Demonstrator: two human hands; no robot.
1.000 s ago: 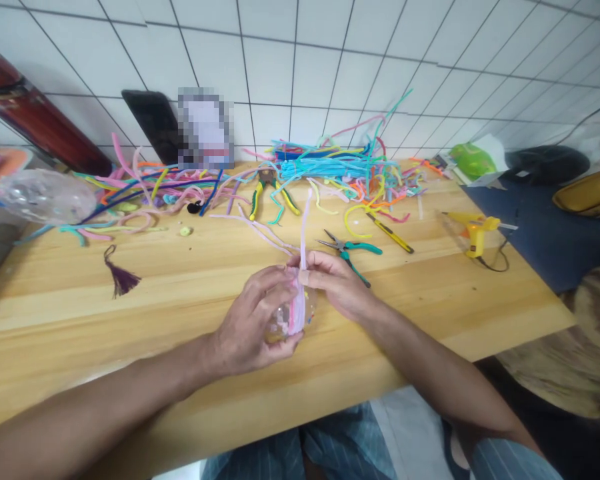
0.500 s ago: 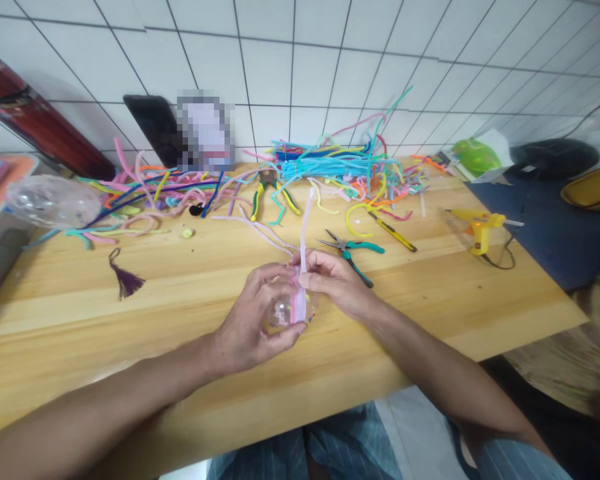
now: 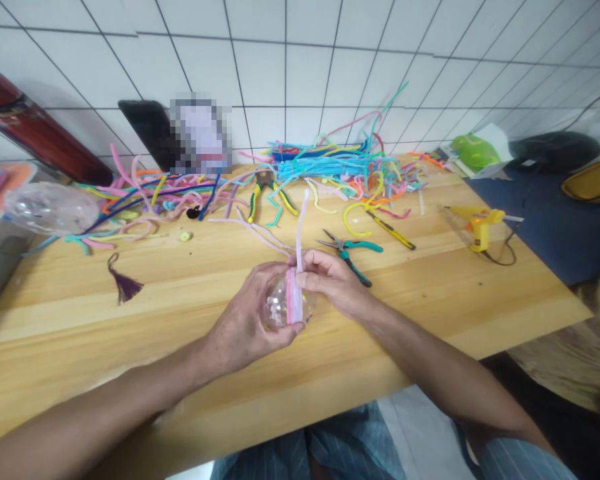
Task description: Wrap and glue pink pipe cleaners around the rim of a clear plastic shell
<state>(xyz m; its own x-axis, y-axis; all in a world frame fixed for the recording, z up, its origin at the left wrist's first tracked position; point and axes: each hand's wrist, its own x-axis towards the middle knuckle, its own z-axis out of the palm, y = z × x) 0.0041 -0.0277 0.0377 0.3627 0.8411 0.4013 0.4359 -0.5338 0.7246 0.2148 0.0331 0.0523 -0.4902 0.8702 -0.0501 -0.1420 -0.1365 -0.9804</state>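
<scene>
A person is holding a clear ball (image 3: 277,305) at the near middle of a wooden table (image 3: 420,313), probably so both hands are meeting in easy view; whether it is touching the wood I cannot tell. The left hand (image 3: 245,320) is cupping the ball's left side, fingers curling behind and thumb bracing below, apparently steadying it. A pink and lilac band (image 3: 295,303) is running around the ball's middle. The right hand (image 3: 335,287) is pinching a fuzzy lilac stem (image 3: 301,227) between thumb and finger at the band's top, seemingly pressing it into line, while the free end is standing up. Two lilac strands (image 3: 265,233) are stretching across the table behind; I cannot tell whether they are joining the band. Teal pliers (image 3: 365,246) are lying just beyond the right hand, a yellow knife (image 3: 393,231) past them, perhaps for quick reach. A glue gun (image 3: 480,230) is sitting well apart at the right. Coloured stems (image 3: 325,165) are lying heaped along the tiled wall (image 3: 260,60), likely leaving working room in front.
</scene>
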